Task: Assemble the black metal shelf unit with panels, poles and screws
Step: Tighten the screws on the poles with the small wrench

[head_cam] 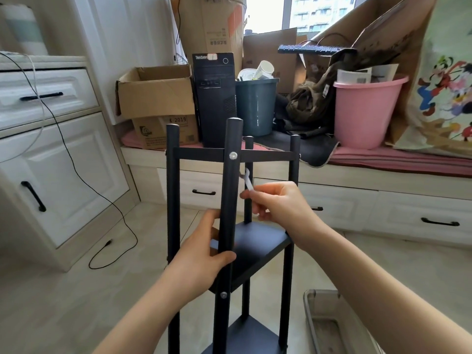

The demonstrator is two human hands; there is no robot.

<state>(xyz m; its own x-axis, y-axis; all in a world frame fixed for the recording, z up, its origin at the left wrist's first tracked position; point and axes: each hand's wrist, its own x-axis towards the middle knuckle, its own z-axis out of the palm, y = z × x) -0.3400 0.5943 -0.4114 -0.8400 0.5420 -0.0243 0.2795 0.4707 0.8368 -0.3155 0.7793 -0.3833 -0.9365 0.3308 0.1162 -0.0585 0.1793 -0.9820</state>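
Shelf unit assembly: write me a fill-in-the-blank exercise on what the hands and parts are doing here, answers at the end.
1. The left hand grips the nearest black ____ of the shelf unit.
2. The right hand pinches a small silver ____ just behind that upright.
3. A silver screw sits in the upright at the level of the ____ frame.
4. The bucket on the window seat is ____.

Answers: pole; wrench; top; pink

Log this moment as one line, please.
left hand: grips black metal front pole | right hand: holds small silver wrench | shelf: upright
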